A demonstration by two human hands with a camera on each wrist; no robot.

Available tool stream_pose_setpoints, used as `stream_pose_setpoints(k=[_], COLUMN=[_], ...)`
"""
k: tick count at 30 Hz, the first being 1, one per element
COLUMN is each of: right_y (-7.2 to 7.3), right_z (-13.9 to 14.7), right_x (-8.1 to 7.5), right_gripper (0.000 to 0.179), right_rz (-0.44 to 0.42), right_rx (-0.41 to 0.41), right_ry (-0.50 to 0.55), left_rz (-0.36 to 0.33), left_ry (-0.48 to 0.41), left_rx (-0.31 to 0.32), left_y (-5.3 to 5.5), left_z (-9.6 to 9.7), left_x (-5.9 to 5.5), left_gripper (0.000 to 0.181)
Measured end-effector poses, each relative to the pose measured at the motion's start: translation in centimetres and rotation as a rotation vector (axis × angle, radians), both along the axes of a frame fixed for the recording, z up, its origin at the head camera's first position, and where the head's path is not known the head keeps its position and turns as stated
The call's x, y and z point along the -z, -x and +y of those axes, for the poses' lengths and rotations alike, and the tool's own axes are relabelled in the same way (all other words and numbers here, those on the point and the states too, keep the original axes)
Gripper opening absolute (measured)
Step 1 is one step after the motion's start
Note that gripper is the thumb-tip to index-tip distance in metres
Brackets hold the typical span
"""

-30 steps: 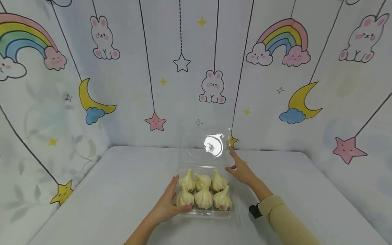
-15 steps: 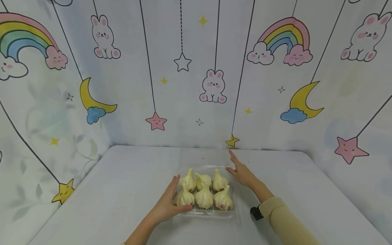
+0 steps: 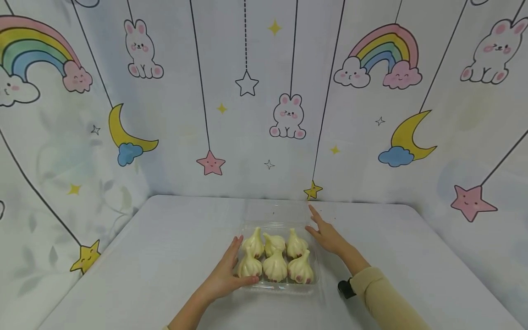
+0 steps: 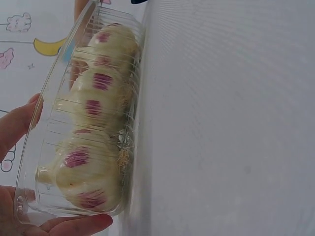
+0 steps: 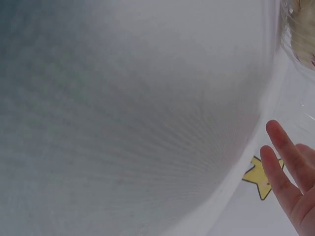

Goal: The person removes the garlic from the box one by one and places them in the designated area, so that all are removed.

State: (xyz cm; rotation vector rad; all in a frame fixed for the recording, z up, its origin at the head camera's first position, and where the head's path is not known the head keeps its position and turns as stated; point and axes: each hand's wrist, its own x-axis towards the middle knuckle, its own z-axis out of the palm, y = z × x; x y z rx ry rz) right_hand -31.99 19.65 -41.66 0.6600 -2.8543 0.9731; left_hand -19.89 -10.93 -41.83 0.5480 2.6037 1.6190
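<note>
A clear plastic clamshell box [image 3: 280,288] stands on the table with several pale garlic bulbs [image 3: 275,267] in two rows. Purple patches and rootlets show on the bulbs in the left wrist view. The box's see-through lid [image 3: 276,211] is swung back behind it, faint against the table. My left hand [image 3: 224,276] holds the box's left end, thumb over the front rim and fingers along the side wall. At the lid's right edge, my right hand [image 3: 327,234] has its fingers stretched out, with nothing gripped.
White cloth covers the table [image 3: 165,256]. Behind it rises a backdrop [image 3: 247,137] printed with rabbits, stars, moons and rainbows. A black device [image 3: 346,289] sits at the right sleeve's cuff.
The lid, raised and glaring a second ago, has tipped back and down behind the box. My right hand has sunk slightly with it; my left hand keeps its place.
</note>
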Motion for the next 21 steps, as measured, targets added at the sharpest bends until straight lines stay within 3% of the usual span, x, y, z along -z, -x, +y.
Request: stream_pose_setpoints(k=[6,14,21], right_y=[-0.3,-1.6,-3.6], right_z=[0.2,-0.1,-1.0], right_x=[-0.5,-2.8,-4.5], right_gripper=[0.063,0.066,0.071], right_rz=[0.037,0.105,0.093], right_rx=[0.026,0.098,0.003], right_ry=[-0.049,-0.135,-0.124], left_rz=[0.003,0.005,0.003], left_ry=[-0.003,-0.004,0.003], left_rx=[0.008,0.007,0.012], left_y=[0.0,0.1,0.1], left_z=[0.0,-0.1,-0.2], left_x=[0.2,0.2,0.3], left_gripper=[0.105,0.105,0.105])
